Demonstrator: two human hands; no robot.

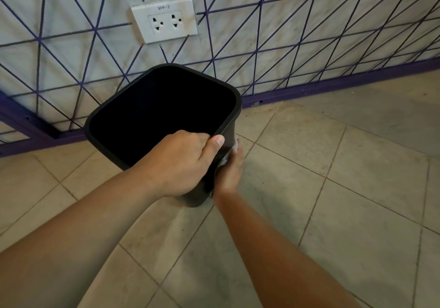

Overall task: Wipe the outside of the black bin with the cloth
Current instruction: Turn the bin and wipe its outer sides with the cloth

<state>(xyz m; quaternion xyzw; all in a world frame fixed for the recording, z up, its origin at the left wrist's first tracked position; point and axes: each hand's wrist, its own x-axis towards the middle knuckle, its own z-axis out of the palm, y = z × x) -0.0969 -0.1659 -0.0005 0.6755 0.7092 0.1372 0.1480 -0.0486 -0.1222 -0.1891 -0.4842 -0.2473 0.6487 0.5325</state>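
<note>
The black bin [232, 98] stands on the tiled floor near the wall, its dark opening facing up toward me. My left hand [183, 162] grips the bin's near rim, fingers inside and thumb over the edge. Lower down on the bin's right outer side, my right hand [229, 171] presses a pale grey cloth [234, 144] against the wall of the bin. Only small bits of the cloth show above and beside the fingers; the rest is hidden under the hand.
Behind the bin is a white wall [309, 17] with purple criss-cross lines, a purple skirting [333, 86], and a white double socket [164, 19]. Beige floor tiles [333, 212] spread to the right and toward me.
</note>
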